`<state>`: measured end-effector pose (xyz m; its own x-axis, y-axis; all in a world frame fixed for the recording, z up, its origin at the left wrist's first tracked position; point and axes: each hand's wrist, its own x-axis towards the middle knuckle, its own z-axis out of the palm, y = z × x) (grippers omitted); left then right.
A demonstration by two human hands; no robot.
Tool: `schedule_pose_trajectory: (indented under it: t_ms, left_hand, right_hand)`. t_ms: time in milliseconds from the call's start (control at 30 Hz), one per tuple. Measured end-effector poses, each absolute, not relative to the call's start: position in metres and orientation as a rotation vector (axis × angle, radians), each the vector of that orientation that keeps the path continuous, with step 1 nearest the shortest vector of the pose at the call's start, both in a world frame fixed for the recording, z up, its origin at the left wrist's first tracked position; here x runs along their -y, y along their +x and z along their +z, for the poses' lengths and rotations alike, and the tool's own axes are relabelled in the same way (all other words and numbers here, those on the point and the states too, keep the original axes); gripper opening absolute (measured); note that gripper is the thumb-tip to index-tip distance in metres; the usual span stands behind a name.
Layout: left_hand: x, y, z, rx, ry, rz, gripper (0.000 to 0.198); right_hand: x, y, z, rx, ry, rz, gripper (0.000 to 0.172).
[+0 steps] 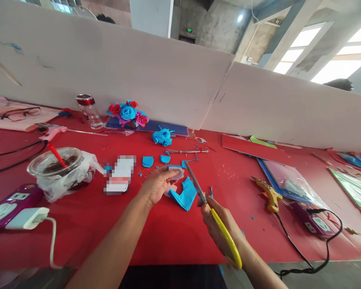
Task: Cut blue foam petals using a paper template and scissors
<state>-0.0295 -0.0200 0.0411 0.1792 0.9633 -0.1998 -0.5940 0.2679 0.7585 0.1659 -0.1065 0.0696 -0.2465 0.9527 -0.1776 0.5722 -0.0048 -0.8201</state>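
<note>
My left hand pinches a small pale, rounded piece of paper with a blue edge showing behind it. My right hand grips a pair of yellow-handled scissors, their blades pointing up and left beside that piece. A notched scrap of blue paper lies on the red table between my hands. Two cut blue pieces, a left one and a right one, rest just beyond my left hand. Farther back sit a bunch of blue paper flowers and a bundle of thin wires.
A lidded drink cup, a phone and a pink glue gun are on the left. On the right are a yellow glue gun and a purple power box with cords. A glass bottle stands near the partition.
</note>
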Motion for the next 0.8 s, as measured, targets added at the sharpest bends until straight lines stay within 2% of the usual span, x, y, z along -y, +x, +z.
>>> schedule_pose_trajectory:
  t_ms: [167,400,633,800]
  left_hand:
    - [0.026,-0.031,0.048,-0.733,0.773,1.122,0.012]
    - [0.029,-0.034,0.049,-0.718,0.905,1.118,0.011]
    - [0.029,-0.037,0.046,-0.683,1.016,1.034,0.008]
    - [0.029,-0.040,0.047,-0.683,1.060,0.997,0.008]
  right_hand:
    - [0.103,0.185,0.077,2.060,-1.598,0.830,0.031]
    - [0.099,0.198,0.089,2.334,-1.719,0.294,0.045]
    - [0.098,0.199,0.090,2.383,-1.651,0.215,0.043]
    - [0.097,0.201,0.089,2.392,-1.598,0.305,0.037]
